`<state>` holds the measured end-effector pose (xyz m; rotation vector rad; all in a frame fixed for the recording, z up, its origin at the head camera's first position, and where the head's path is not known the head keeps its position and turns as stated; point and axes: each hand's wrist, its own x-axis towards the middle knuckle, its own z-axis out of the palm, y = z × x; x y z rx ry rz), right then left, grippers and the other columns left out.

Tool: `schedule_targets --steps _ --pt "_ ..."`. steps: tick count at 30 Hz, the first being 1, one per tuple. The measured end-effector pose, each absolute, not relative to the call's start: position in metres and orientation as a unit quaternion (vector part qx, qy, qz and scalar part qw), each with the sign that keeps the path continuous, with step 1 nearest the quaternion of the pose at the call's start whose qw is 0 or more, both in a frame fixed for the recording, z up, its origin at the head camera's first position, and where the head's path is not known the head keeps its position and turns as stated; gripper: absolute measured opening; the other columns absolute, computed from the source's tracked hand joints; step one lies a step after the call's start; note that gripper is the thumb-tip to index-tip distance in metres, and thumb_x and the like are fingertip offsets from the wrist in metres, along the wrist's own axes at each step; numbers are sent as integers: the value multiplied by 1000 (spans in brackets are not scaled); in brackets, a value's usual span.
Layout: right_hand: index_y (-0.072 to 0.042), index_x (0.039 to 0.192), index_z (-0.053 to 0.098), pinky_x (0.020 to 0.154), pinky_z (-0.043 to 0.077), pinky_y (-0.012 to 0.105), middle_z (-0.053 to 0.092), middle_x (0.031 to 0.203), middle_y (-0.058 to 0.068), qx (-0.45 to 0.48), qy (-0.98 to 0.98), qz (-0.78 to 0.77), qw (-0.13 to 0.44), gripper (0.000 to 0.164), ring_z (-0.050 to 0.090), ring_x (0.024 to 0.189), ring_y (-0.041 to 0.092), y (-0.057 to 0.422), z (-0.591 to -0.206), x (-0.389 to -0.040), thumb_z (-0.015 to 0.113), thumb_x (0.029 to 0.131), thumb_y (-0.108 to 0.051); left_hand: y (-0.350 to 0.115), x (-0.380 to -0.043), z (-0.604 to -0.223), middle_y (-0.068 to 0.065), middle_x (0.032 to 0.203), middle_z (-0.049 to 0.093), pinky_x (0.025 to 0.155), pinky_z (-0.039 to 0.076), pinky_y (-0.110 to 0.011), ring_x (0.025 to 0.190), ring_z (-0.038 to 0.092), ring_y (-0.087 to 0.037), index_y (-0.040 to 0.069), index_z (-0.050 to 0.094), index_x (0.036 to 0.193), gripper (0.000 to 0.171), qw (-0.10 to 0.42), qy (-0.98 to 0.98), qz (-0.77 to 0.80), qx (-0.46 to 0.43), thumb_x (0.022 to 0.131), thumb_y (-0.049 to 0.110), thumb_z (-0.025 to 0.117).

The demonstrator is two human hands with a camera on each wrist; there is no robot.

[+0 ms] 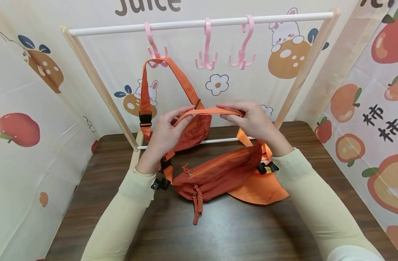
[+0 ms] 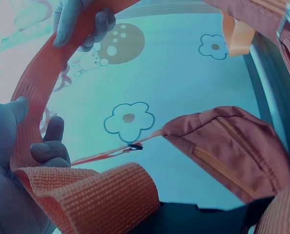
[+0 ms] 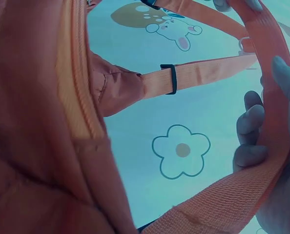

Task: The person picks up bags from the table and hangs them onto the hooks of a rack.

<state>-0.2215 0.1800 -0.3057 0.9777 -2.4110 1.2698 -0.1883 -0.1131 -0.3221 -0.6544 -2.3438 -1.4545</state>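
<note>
Both hands hold up the orange strap (image 1: 206, 111) of a rust-red waist bag (image 1: 218, 173). The left hand (image 1: 167, 128) pinches the strap's left part between thumb and fingers; the right hand (image 1: 252, 117) pinches its right part, so it spans level between them. The bag hangs below the hands, tilted, with orange zippers and cord pulls (image 1: 197, 203) at its lower left. In the left wrist view, the strap (image 2: 37, 92) runs through both hands. From the right wrist, the strap (image 3: 272, 58) lies between thumb and curled fingers.
A second rust-red waist bag (image 1: 195, 132) hangs by its strap from the left pink hook (image 1: 152, 43), behind the hands. Two more pink hooks (image 1: 206, 47) hang on the white rail (image 1: 283, 18). An orange curved-edged cloth (image 1: 264, 190) shows at the wooden table (image 1: 199, 239).
</note>
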Motion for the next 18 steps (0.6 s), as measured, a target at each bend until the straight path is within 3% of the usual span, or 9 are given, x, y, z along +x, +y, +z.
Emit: schedule_targets --steps 3,8,14,18 --pt "-25 127 80 54 34 28 61 77 -4 338 -830 412 168 28 41 57 15 178 -302 -221 78 100 -20 -112 -189 -317 0 84 66 45 30 -31 47 35 -23 25 75 137 32 173 -823 -493 -225 106 30 68" --pt "-21 115 84 54 30 29 51 68 -3 347 -823 397 213 16 38 56 15 171 -293 -222 77 100 -20 -113 -190 -309 0 68 56 44 27 -31 47 35 -22 23 76 135 31 192 -821 -487 -227 106 32 68" --pt "-15 112 84 55 32 28 67 76 -3 351 -817 399 226 14 44 56 19 166 -281 -221 75 102 -16 -114 -191 -299 3 78 63 45 27 -32 48 35 -23 24 76 134 30 202 -812 -497 -230 107 31 67" --pt "-14 114 84 55 34 27 73 83 -4 349 -818 392 236 15 47 59 16 163 -274 -221 73 103 -16 -114 -191 -289 1 75 58 46 26 -33 48 34 -24 25 77 133 30 212 -815 -491 -224 107 33 67"
